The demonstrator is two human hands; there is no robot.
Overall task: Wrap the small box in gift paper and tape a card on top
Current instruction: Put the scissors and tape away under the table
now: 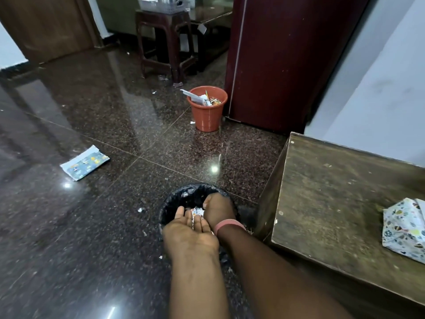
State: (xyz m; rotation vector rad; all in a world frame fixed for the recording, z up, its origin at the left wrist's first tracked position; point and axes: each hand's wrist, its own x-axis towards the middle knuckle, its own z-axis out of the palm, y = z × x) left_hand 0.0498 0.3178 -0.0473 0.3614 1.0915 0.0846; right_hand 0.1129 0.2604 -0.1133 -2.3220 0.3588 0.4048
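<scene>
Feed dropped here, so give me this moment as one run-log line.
left hand open under paper scraps | right hand over black-lined bin, grip unclear | wrapped box on wooden table | no card visible on box

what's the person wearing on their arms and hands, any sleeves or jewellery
Both forearms are bare, with no sleeves in view. The right hand has a plain pink band around its wrist. The left hand wears nothing visible: no ring, watch or glove.
</scene>
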